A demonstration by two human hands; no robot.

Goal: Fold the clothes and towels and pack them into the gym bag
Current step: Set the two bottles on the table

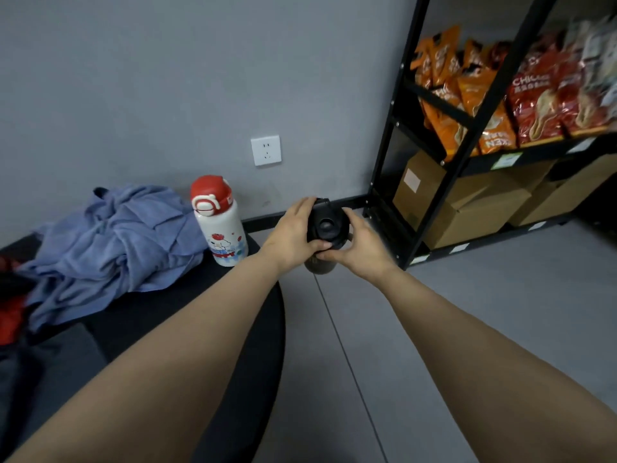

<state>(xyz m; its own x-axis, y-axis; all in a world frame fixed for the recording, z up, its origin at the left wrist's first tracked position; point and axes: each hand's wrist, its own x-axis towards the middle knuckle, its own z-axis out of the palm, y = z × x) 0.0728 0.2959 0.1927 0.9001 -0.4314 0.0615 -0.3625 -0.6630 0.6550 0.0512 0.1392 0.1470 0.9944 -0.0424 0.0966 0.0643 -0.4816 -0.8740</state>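
Observation:
Both my hands hold a dark bottle with a black lid (327, 225) out in front of me, above the floor just past the table's edge. My left hand (293, 233) grips the lid's left side, with its thumb across the front. My right hand (359, 243) grips the lid's right side. The bottle's body (319, 264) shows only a little below my hands. A crumpled blue towel or garment (110, 248) lies on the black table (187, 305) to the left. A red cloth (11, 315) shows at the left edge.
A white bottle with a red cap (220, 222) stands on the table next to the blue cloth. A black metal shelf (467, 128) with snack bags and cardboard boxes (467, 208) stands at the right. Behind is a grey wall with a socket (266, 150); below is grey floor.

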